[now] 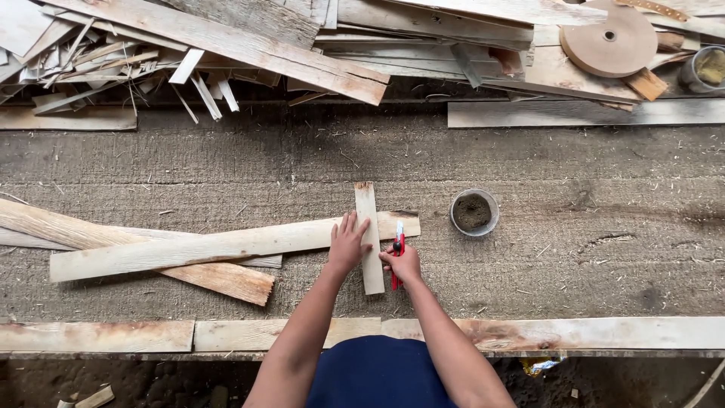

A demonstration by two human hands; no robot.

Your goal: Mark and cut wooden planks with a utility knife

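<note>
Left hand (348, 243): lay flat, released, pressing the short strip (368, 234) crossing the long plank (219, 245) on the desk (589, 196).
Right hand (403, 263): clenched a red pen (397, 253) against the strip's edge.
Around: tin (474, 212) near right; scrap pile (226, 45) well behind.

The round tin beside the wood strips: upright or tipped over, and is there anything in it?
Upright: the tin stands on the workbench with its open mouth facing up. It holds dark, grainy material; what that is cannot be told.
</note>
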